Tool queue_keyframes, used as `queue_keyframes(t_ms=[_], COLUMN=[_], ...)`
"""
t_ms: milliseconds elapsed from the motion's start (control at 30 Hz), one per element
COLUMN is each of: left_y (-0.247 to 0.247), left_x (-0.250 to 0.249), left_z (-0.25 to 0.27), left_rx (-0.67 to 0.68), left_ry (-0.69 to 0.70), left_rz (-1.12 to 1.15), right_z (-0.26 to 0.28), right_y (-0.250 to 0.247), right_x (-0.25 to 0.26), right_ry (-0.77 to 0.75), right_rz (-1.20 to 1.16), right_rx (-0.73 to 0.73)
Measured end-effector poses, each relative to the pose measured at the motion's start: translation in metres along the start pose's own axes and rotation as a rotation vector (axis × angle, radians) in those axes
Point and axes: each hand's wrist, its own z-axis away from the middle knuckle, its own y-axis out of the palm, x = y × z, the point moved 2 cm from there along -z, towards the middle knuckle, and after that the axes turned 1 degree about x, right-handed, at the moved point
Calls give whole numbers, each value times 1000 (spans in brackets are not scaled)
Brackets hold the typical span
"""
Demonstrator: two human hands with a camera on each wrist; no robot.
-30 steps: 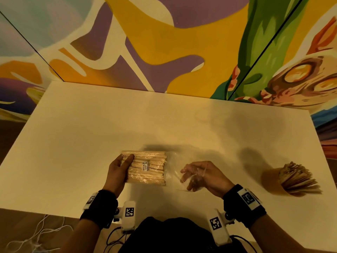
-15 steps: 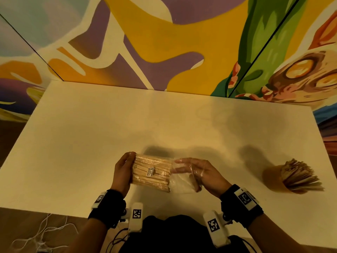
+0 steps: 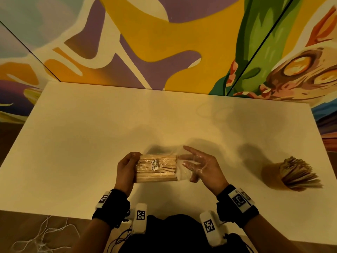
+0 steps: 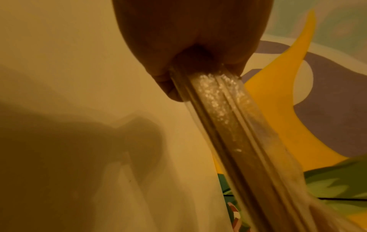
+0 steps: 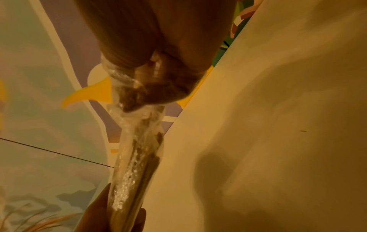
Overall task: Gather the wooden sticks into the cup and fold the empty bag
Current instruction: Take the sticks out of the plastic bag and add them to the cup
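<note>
At frame centre, the bag of sticks (image 3: 157, 168) now hangs lifted off the worktop (image 3: 91, 143), left hand (image 3: 125, 172) gripping its end, right hand (image 3: 199, 166) spread inside its mouth, ready to pull sticks out.

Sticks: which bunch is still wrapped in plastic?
The bunch of sticks in the left hand, inside the clear bag. The sticks in the cup are bare.

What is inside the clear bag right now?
The clear bag holds a stack of wooden sticks lying flat, and the right hand reaches into its open end. The left hand hides the closed end.
</note>
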Motion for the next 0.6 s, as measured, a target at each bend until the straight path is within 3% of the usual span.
queue_keyframes(t_ms=[133,300,467,600], left_y=[3,8,9,9], left_x=[-3,-4,-10,-20], left_z=[1,3,5,4], left_rx=[10,36,84,141], left_ry=[20,46,171,195], left_rz=[-9,-33,-174,-195], right_z=[0,-3,-1,-1], right_y=[-3,-1,-1,0], right_x=[-2,-12,-11,-16], right_ry=[-8,40,15,17], right_rz=[-27,115,6,-31], right_rx=[-30,-64,-64,-61])
